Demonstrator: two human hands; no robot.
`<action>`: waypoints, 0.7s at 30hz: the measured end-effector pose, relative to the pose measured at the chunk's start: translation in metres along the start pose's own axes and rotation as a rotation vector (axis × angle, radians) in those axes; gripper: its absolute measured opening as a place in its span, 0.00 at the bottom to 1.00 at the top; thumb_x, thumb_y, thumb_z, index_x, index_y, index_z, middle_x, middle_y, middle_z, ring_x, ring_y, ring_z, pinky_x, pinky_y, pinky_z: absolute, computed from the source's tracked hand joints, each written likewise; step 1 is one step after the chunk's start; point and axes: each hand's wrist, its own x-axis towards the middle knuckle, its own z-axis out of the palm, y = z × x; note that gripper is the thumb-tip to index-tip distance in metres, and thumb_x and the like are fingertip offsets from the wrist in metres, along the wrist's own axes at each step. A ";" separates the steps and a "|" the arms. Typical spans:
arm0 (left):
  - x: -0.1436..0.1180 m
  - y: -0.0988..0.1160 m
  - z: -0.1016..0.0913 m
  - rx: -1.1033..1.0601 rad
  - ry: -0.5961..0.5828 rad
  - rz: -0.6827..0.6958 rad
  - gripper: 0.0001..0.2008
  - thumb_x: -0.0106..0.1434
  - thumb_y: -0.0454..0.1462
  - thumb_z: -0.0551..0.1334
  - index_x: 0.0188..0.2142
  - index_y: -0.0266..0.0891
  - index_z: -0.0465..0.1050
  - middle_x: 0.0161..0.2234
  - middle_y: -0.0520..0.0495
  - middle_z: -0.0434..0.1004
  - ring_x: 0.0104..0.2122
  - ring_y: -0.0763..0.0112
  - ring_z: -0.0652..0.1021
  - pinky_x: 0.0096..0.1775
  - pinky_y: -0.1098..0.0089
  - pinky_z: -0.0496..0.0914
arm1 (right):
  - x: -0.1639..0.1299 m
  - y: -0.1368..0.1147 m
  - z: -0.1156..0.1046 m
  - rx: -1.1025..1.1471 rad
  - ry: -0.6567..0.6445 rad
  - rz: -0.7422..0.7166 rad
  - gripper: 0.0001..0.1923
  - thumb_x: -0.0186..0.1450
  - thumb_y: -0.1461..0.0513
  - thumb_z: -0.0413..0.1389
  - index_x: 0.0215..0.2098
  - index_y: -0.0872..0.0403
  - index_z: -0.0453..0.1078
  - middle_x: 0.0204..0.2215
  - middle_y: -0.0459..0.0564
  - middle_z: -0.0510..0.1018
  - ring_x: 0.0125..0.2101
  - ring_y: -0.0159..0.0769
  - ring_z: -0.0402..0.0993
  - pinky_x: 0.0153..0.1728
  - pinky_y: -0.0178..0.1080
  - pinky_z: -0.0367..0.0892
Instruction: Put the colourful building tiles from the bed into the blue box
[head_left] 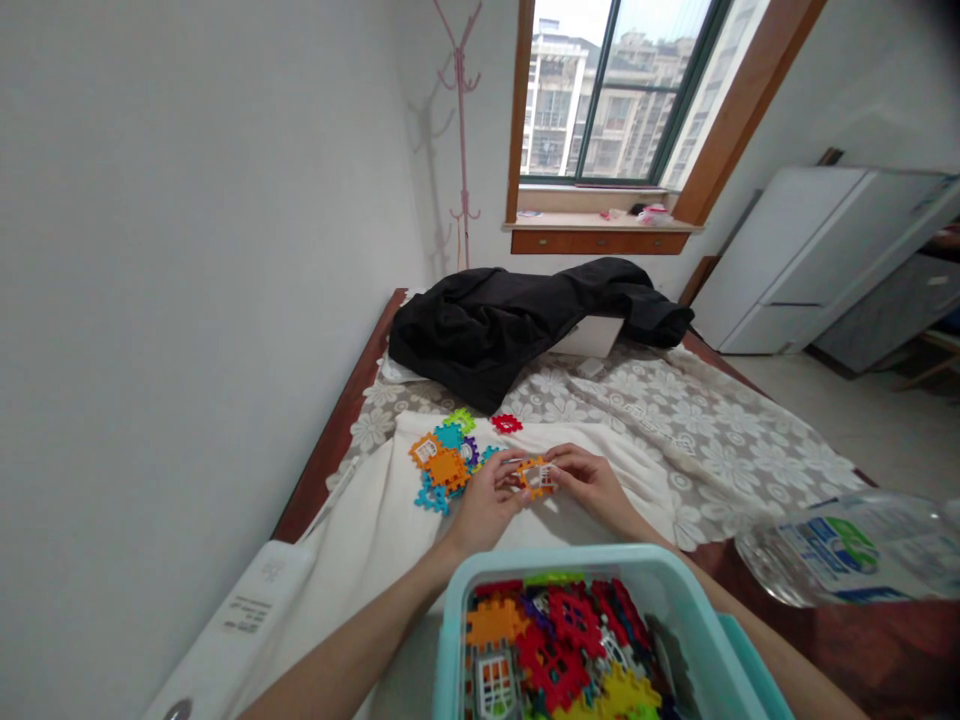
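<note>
Between my two hands, just above the white cloth (360,545), is an orange toothed building piece (537,478) with a white lattice insert. The fingers of my left hand (491,493) grip its left edge. On its right edge, my right hand (592,482) pinches it between thumb and fingers. Left of my hands lies a loose group of pieces: an orange square piece (446,468), a blue piece (433,495), a teal piece (448,435) and a lime green one (460,419). A red ring-shaped piece (507,424) rests apart, beyond my hands.
A light teal bin (555,560) full of coloured pieces stands close in front of me, between my forearms. A clear plastic bottle (855,550) is at the right. Black clothing (480,320) lies across the far side. A white wall (187,250) borders the left.
</note>
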 end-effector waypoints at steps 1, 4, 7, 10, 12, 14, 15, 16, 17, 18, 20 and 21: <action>0.000 0.001 0.000 -0.024 0.001 -0.013 0.27 0.57 0.34 0.73 0.54 0.40 0.69 0.51 0.38 0.82 0.43 0.64 0.81 0.43 0.68 0.73 | 0.000 -0.001 0.000 -0.010 -0.007 -0.011 0.13 0.68 0.49 0.64 0.37 0.49 0.84 0.44 0.54 0.79 0.44 0.42 0.77 0.45 0.42 0.73; 0.002 0.003 0.001 -0.066 -0.018 -0.049 0.26 0.58 0.38 0.74 0.54 0.39 0.70 0.46 0.41 0.85 0.38 0.66 0.82 0.38 0.71 0.71 | 0.001 -0.004 0.000 -0.004 0.027 -0.027 0.13 0.69 0.50 0.64 0.36 0.49 0.83 0.43 0.53 0.79 0.44 0.42 0.76 0.47 0.43 0.72; 0.002 0.003 0.000 -0.062 -0.025 -0.048 0.26 0.58 0.40 0.74 0.54 0.38 0.73 0.45 0.40 0.86 0.37 0.65 0.83 0.36 0.71 0.71 | 0.002 -0.003 0.000 0.019 0.070 -0.015 0.15 0.68 0.49 0.64 0.31 0.50 0.81 0.42 0.53 0.79 0.43 0.42 0.76 0.47 0.44 0.72; 0.003 0.000 -0.001 -0.074 -0.022 -0.037 0.27 0.58 0.40 0.74 0.55 0.37 0.74 0.50 0.37 0.85 0.43 0.60 0.84 0.41 0.68 0.74 | 0.001 -0.002 0.001 0.011 0.047 -0.006 0.17 0.66 0.48 0.66 0.28 0.51 0.78 0.43 0.54 0.77 0.44 0.43 0.76 0.47 0.44 0.71; 0.004 -0.003 -0.003 -0.095 -0.040 -0.016 0.26 0.58 0.39 0.74 0.55 0.36 0.75 0.52 0.36 0.84 0.48 0.57 0.83 0.48 0.64 0.75 | 0.000 -0.003 0.003 -0.016 0.014 -0.015 0.18 0.66 0.48 0.66 0.28 0.51 0.77 0.46 0.55 0.77 0.46 0.44 0.75 0.47 0.44 0.71; 0.005 -0.005 -0.004 -0.101 -0.071 0.006 0.24 0.59 0.39 0.74 0.55 0.36 0.77 0.51 0.36 0.85 0.51 0.56 0.83 0.54 0.61 0.74 | -0.002 -0.005 0.005 -0.050 -0.004 -0.026 0.18 0.66 0.48 0.65 0.28 0.52 0.76 0.48 0.55 0.76 0.47 0.44 0.75 0.46 0.43 0.71; 0.006 -0.005 -0.004 -0.093 -0.086 0.008 0.23 0.60 0.38 0.73 0.54 0.36 0.78 0.50 0.37 0.85 0.51 0.56 0.83 0.55 0.59 0.73 | -0.003 -0.007 0.006 -0.064 -0.005 -0.032 0.18 0.67 0.48 0.65 0.28 0.52 0.75 0.48 0.56 0.76 0.48 0.45 0.75 0.45 0.43 0.71; 0.007 -0.006 -0.005 -0.085 -0.093 0.007 0.23 0.60 0.38 0.73 0.54 0.37 0.78 0.49 0.37 0.86 0.51 0.56 0.83 0.56 0.58 0.73 | -0.004 -0.008 0.007 -0.074 -0.005 -0.036 0.19 0.67 0.48 0.65 0.27 0.52 0.74 0.49 0.56 0.75 0.48 0.45 0.75 0.44 0.43 0.71; 0.007 -0.006 -0.005 -0.078 -0.096 0.002 0.23 0.60 0.38 0.73 0.54 0.36 0.78 0.48 0.38 0.86 0.50 0.56 0.83 0.56 0.58 0.73 | -0.004 -0.010 0.008 -0.079 -0.003 -0.040 0.19 0.67 0.48 0.64 0.27 0.52 0.74 0.49 0.56 0.75 0.48 0.45 0.75 0.43 0.42 0.72; 0.008 -0.007 -0.005 -0.071 -0.097 -0.003 0.22 0.59 0.39 0.73 0.53 0.36 0.79 0.47 0.38 0.86 0.50 0.55 0.83 0.56 0.57 0.73 | -0.004 -0.011 0.009 -0.080 -0.001 -0.041 0.19 0.68 0.49 0.64 0.27 0.52 0.73 0.49 0.56 0.75 0.47 0.44 0.75 0.41 0.42 0.72; 0.008 -0.006 -0.004 -0.059 -0.099 -0.012 0.22 0.59 0.39 0.73 0.53 0.36 0.79 0.47 0.38 0.86 0.49 0.55 0.83 0.55 0.57 0.74 | -0.005 -0.012 0.011 -0.072 0.008 -0.029 0.19 0.68 0.49 0.64 0.26 0.52 0.73 0.48 0.56 0.75 0.44 0.43 0.75 0.37 0.40 0.72; 0.007 -0.005 -0.004 -0.050 -0.099 -0.014 0.22 0.59 0.40 0.74 0.52 0.36 0.79 0.46 0.38 0.86 0.49 0.55 0.83 0.54 0.58 0.74 | -0.004 -0.012 0.011 -0.056 0.015 -0.014 0.19 0.68 0.48 0.64 0.27 0.52 0.73 0.47 0.55 0.75 0.42 0.42 0.75 0.34 0.39 0.72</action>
